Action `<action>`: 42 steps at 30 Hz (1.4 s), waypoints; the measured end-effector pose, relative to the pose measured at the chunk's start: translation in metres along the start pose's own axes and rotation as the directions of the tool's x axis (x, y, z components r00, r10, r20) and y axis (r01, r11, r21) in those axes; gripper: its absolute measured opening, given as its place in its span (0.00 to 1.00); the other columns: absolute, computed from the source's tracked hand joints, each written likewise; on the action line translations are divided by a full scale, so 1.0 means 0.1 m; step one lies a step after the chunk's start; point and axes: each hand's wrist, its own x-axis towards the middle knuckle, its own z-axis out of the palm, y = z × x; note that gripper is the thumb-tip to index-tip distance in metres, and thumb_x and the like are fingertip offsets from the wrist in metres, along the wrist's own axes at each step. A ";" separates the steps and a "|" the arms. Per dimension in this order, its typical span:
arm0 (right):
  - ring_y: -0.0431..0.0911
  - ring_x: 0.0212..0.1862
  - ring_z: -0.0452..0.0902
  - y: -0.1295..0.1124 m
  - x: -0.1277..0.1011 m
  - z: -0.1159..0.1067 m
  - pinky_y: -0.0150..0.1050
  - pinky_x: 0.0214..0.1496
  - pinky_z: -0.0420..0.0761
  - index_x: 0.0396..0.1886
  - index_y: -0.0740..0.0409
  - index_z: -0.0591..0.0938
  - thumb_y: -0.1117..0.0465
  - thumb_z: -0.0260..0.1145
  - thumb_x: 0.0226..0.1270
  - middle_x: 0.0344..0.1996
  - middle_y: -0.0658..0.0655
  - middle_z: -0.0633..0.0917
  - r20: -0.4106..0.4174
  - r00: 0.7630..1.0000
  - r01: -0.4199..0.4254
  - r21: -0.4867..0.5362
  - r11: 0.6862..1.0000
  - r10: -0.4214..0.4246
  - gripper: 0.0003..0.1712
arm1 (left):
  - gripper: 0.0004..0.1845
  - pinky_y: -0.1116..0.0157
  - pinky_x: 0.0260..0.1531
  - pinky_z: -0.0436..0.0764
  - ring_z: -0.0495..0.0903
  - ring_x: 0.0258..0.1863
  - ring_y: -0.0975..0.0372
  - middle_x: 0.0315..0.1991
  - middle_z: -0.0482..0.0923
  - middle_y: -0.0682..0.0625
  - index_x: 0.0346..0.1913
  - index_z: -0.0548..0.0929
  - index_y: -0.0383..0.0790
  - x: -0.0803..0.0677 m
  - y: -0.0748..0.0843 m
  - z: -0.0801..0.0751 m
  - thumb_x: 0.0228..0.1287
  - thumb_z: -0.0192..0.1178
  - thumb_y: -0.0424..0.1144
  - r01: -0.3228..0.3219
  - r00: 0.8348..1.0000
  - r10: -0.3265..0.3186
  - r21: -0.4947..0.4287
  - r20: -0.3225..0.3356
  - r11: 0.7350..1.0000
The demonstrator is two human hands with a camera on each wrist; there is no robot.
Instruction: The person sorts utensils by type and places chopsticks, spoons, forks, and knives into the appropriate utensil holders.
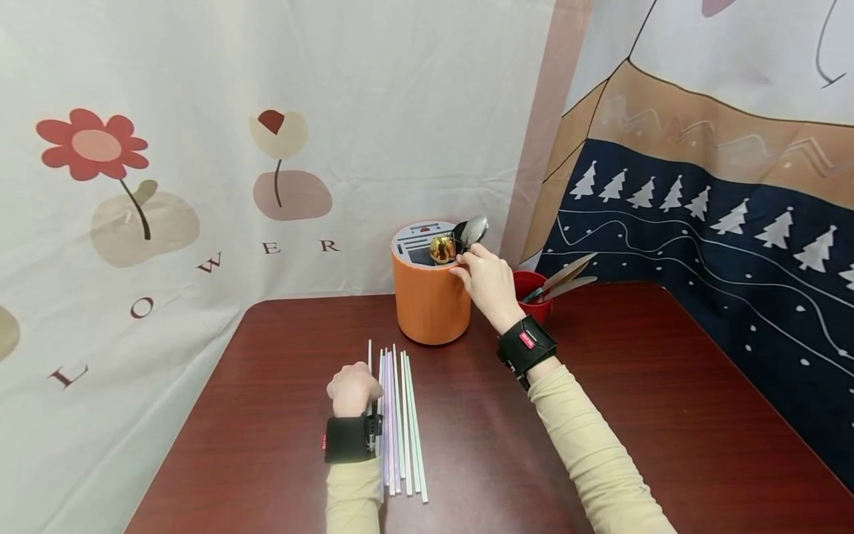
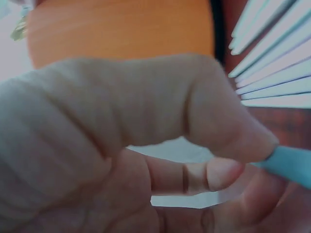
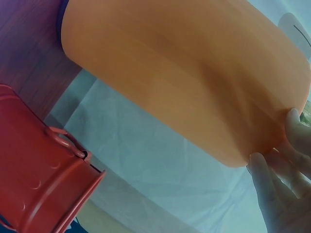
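Observation:
On the table's left-middle, my left hand (image 1: 353, 387) pinches a pale blue straw (image 2: 291, 166) between thumb and fingertips. Beside it lies a row of thin pastel straws (image 1: 403, 415), white, lilac and mint, roughly side by side. My right hand (image 1: 490, 285) is at the right rim of an orange utensil holder (image 1: 432, 308). Its fingertips (image 3: 258, 162) touch the holder's upper edge in the right wrist view. A gold rounded utensil (image 1: 442, 250) and a silver spoon (image 1: 474, 231) stick up from the holder close to these fingers. Whether they also pinch a handle is hidden.
A small red bucket (image 1: 527, 283) with several palette-knife-like blades (image 1: 567, 278) leaning out stands just right of the holder, behind my right wrist. A printed cloth (image 1: 400, 111) hangs behind the dark red table (image 1: 267, 445), with a navy, tree-patterned cloth (image 1: 700, 259) to the right.

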 end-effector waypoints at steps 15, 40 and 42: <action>0.52 0.29 0.79 0.01 0.00 0.02 0.42 0.31 0.82 0.41 0.59 0.87 0.51 0.67 0.59 0.30 0.56 0.79 0.002 1.000 -0.001 -0.003 1.000 0.001 0.17 | 0.08 0.57 0.17 0.71 0.76 0.21 0.47 0.25 0.76 0.39 0.39 0.74 0.33 -0.28 0.03 -0.28 0.56 0.56 0.32 -0.144 0.926 0.097 -0.102 -0.366 0.984; 0.53 0.29 0.79 -0.01 -0.01 -0.01 0.42 0.31 0.81 0.40 0.58 0.87 0.51 0.67 0.60 0.31 0.56 0.79 0.007 1.000 -0.011 0.008 1.000 0.011 0.17 | 0.05 0.59 0.26 0.81 0.85 0.27 0.54 0.32 0.83 0.41 0.37 0.79 0.32 -0.40 0.32 -0.36 0.60 0.60 0.31 -0.615 0.335 -0.037 -0.249 -0.941 0.748; 0.53 0.29 0.79 -0.01 -0.01 -0.01 0.42 0.30 0.81 0.40 0.58 0.87 0.51 0.67 0.60 0.31 0.56 0.79 0.003 1.000 -0.011 0.007 1.000 0.011 0.16 | 0.05 0.66 0.28 0.82 0.86 0.28 0.55 0.32 0.82 0.41 0.37 0.78 0.31 -0.42 0.36 -0.36 0.60 0.61 0.31 -0.668 0.298 -0.052 -0.247 -0.953 0.702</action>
